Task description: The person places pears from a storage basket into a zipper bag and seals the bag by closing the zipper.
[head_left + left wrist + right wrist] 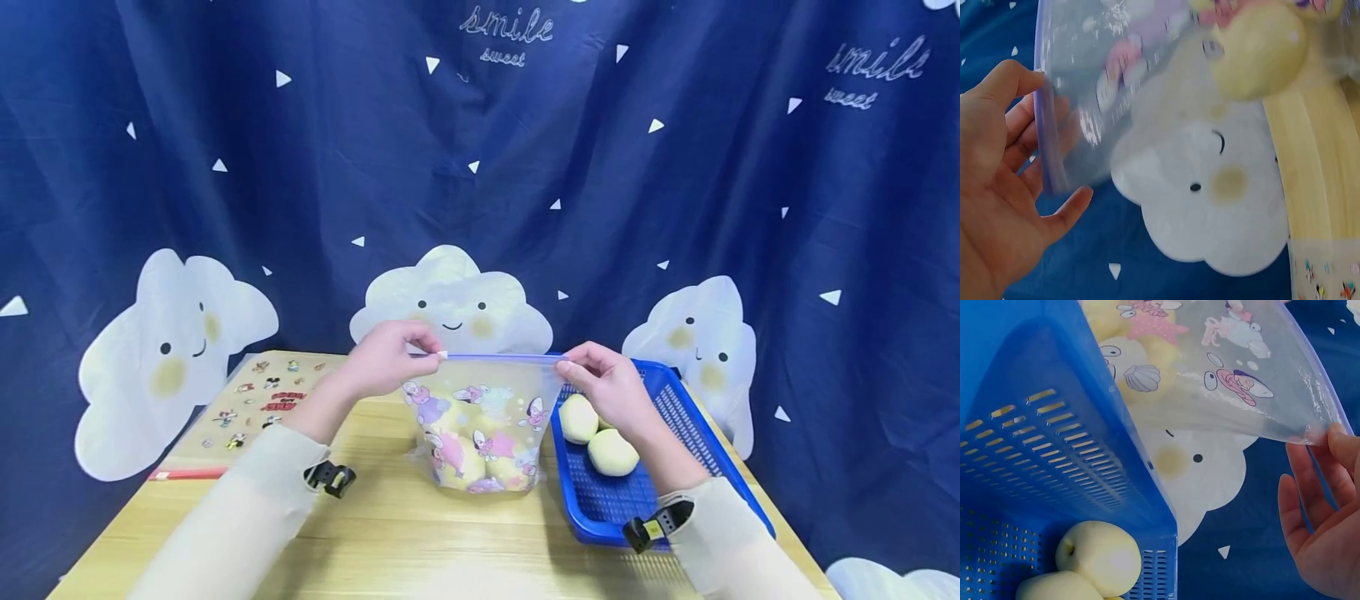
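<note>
A clear zip bag point(480, 425) printed with pink and purple cartoon figures stands upright on the table, with several pale yellow apples point(1263, 50) inside. Its purple zip edge point(498, 357) is stretched level between both hands. My left hand point(396, 358) pinches the left end of that edge, by a small white slider point(443, 356). At the opposite top corner, the thumb and fingers of my right hand point(607, 383) pinch the bag. From the right wrist view, the right thumb lies over the corner with fingers behind it. Whether the zip is sealed cannot be told.
A blue plastic basket point(592, 532) stands right of the bag, under my right forearm, with a few pale apples point(1100, 557) in it. Another printed bag point(251, 408) with a red slider strip lies flat at the left. A blue cloud-patterned curtain point(480, 208) hangs behind the wooden table point(420, 550).
</note>
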Motion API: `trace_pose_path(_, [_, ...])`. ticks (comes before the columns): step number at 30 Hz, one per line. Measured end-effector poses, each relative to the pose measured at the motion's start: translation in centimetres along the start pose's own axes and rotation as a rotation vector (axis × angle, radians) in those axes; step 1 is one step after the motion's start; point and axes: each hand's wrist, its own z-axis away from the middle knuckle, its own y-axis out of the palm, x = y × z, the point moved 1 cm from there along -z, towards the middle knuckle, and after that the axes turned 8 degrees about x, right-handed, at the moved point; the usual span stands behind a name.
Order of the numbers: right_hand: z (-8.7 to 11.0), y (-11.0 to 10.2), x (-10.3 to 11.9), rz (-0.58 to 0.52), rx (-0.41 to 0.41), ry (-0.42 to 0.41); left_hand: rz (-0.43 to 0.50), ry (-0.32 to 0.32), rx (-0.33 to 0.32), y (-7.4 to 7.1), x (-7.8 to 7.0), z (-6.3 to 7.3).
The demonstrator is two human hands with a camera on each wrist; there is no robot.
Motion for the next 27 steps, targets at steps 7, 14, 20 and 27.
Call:
trace_pose_path(7, [-0.2, -0.4, -0.9, -0.043, -0.005, 0.027, -0.041, -0.07, -0.029, -3.0, 2.4, 2.6])
trace_pose_path(14, [-0.2, -0.3, -1.5, -0.153, 0.016, 0.048, 0.099, -0.162, -0.025, -3.5, 4.2, 4.2])
trace_pose_path(20, [-0.2, 0.1, -1.9, -0.232, 0.04, 0.08, 0.399, -0.22, 0.073, 0.0, 7.2, 4.6])
trace_pose_path(27, [-0.5, 1.0, -2.7, -0.197, 0.197, 0.186, 0.471, -0.241, -0.019, 1.6, 7.8, 4.4])
